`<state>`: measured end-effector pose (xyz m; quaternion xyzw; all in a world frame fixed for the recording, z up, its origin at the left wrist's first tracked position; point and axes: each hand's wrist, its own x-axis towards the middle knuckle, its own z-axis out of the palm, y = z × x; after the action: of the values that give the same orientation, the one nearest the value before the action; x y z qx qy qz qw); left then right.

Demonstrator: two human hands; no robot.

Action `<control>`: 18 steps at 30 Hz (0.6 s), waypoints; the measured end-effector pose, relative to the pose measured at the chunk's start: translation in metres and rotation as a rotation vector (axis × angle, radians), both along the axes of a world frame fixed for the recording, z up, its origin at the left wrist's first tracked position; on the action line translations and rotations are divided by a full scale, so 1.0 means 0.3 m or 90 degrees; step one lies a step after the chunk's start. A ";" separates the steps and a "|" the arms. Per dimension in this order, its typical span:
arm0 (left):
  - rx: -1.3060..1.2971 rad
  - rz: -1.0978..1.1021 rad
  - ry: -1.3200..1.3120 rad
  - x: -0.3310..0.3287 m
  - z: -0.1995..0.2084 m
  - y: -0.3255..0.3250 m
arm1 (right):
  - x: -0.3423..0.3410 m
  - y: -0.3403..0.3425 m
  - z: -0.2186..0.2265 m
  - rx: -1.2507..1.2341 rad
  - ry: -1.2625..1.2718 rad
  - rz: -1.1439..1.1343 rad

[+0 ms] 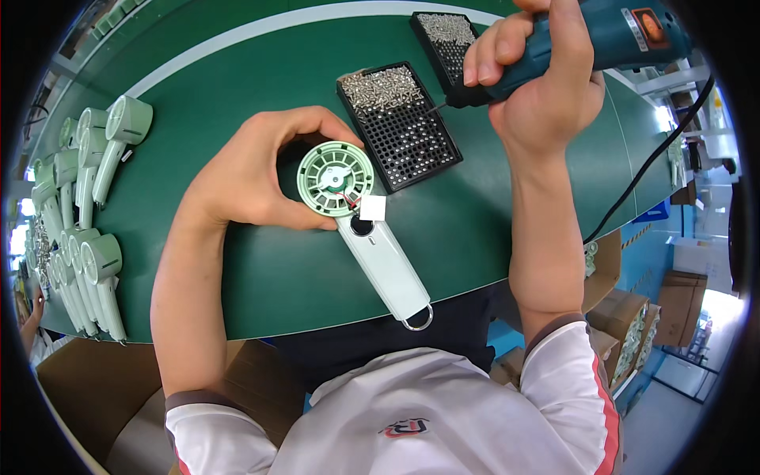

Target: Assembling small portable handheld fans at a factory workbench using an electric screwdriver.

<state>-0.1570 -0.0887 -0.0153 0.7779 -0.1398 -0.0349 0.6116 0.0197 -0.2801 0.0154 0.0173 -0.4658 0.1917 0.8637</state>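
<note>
My left hand (261,170) is closed around the round head of a pale green handheld fan (336,180), held over the green table. The fan's handle (388,269) slants down toward me and ends in a metal loop. Red and dark wires and a small white square tag (372,208) show where head and handle meet. My right hand (546,87) grips a teal electric screwdriver (602,39). Its thin bit points left, over the right edge of a black screw tray (404,127). Silver screws are heaped at the tray's far end, and others stand in its holes.
A second black screw tray (447,39) lies farther back. Several pale green fans (103,257) are lined up at the table's left. A black cable (649,166) hangs at the right, near cardboard boxes (606,269). Another person's hand (36,305) shows at the far left.
</note>
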 end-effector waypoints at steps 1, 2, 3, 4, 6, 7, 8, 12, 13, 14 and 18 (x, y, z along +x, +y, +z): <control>-0.001 0.005 -0.003 0.000 0.000 -0.001 | -0.042 -0.011 0.026 -0.067 0.073 0.035; -0.004 0.004 0.001 -0.001 -0.004 0.000 | -0.087 -0.023 0.052 -0.070 0.076 0.035; 0.001 0.005 -0.001 -0.001 -0.005 0.002 | -0.134 -0.038 0.083 -0.317 0.111 -0.271; 0.006 0.006 -0.003 -0.001 -0.005 0.002 | -0.156 -0.044 0.098 -0.562 0.140 -0.580; 0.015 0.001 0.022 -0.002 0.007 0.004 | -0.154 -0.038 0.098 -0.573 0.166 -0.580; 0.025 -0.005 0.044 -0.003 0.011 0.004 | -0.149 -0.034 0.095 -0.582 0.191 -0.580; 0.024 -0.006 0.044 0.000 0.014 0.002 | -0.118 -0.030 0.070 -0.582 0.191 -0.582; 0.030 -0.012 0.044 0.001 0.015 0.001 | -0.038 -0.014 -0.002 -0.115 0.086 -0.024; 0.028 -0.010 0.046 -0.001 0.015 0.002 | -0.039 -0.013 -0.002 -0.119 0.087 -0.026; 0.028 -0.008 0.047 -0.003 0.014 0.005 | -0.065 -0.017 0.017 -0.119 0.088 -0.025; 0.022 -0.010 0.054 0.002 0.015 0.001 | -0.048 -0.027 0.006 -0.333 0.087 -0.301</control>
<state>-0.1565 -0.0884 -0.0107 0.7850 -0.1192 -0.0747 0.6033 0.0054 -0.2881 0.0171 -0.2996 -0.3329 0.0979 0.8887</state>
